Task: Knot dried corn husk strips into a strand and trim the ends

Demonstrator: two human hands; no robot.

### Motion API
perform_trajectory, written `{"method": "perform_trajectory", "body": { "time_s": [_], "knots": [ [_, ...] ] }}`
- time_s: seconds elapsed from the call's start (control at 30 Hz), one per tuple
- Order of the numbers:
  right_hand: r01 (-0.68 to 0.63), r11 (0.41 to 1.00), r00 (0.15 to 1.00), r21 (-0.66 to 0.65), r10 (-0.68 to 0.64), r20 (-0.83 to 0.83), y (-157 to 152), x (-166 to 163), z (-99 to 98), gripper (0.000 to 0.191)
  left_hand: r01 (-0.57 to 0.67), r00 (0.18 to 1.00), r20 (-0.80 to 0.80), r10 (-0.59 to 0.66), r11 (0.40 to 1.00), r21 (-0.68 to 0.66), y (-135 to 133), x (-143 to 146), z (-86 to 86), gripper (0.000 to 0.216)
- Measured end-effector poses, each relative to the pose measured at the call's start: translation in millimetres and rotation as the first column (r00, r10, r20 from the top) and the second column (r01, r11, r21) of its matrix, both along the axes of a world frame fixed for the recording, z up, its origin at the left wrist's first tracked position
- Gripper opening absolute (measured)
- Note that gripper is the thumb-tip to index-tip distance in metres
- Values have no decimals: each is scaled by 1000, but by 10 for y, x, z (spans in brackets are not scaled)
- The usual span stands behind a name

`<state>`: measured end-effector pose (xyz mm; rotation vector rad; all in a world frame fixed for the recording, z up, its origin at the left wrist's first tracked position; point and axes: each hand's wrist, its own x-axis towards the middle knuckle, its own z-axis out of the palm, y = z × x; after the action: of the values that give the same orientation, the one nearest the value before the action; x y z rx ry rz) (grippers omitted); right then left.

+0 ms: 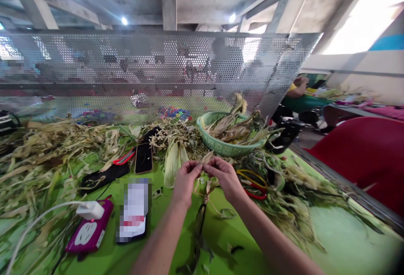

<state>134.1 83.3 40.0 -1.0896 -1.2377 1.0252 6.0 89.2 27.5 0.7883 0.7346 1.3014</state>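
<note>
Both my hands meet over the middle of the green table. My left hand [188, 178] pinches one side of a pale dried corn husk strip [206, 157], and my right hand [222, 174] pinches the other side, fingertips nearly touching. The strip's tip points up past my fingers. Just below them lies a tied bundle of husk [205, 197], with a thin looped strand at its right and a dark stalk running toward me. A broad pale green husk [175, 161] lies beyond my left hand. Scissors with yellow and red handles [254, 184] rest right of my right hand.
A green plastic basket [232, 150] of husks stands behind my hands. Left are a dark phone [143, 158], a lit phone [134, 207], a red cutter [124, 157] and a purple power bank [90, 228] with a charging plug. Husk heaps [53, 140] spread at both sides; a red chair [362, 153] stands right.
</note>
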Motion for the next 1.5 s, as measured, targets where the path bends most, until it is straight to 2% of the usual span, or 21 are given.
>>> {"method": "perform_trajectory", "body": {
  "time_s": [0.17,0.3,0.5,0.6,0.7,0.8,0.93,1.03,1.27,1.37,1.5],
  "knots": [
    [-24,1000,995,15,22,96,2,3,8,29,-27,998,-56,27,1000,8,10,-39,35,23],
    [0,994,983,112,-21,180,12,10,-38,26,-39,992,-121,41,999,17,17,-54,40,22],
    [29,966,883,258,-146,446,11,62,-46,17,9,983,-185,-5,1000,19,35,-77,63,18],
    [-4,960,850,279,-143,506,6,81,-10,11,33,985,-170,-33,999,-2,38,-91,85,20],
    [-14,964,869,266,-120,479,1,75,7,8,62,980,-193,-59,998,13,37,-101,93,18],
    [20,954,904,300,-145,401,-13,53,15,13,45,984,-170,-46,999,-6,47,-104,73,18],
    [-57,925,849,375,-152,506,-51,27,69,9,13,1000,-27,-16,995,-95,72,-104,15,21],
    [-113,915,817,388,-137,560,-72,23,115,9,39,999,39,-35,992,-122,70,-99,-12,22],
    [-63,919,828,388,-169,535,-58,35,96,7,94,986,147,-77,989,-116,33,-76,2,20],
    [6,937,864,350,-181,469,-43,36,68,6,83,995,53,-82,996,-34,23,-74,27,17],
    [64,973,947,223,-130,294,-21,40,55,16,66,978,-208,-31,984,164,-25,-87,109,18]
  ]
}}
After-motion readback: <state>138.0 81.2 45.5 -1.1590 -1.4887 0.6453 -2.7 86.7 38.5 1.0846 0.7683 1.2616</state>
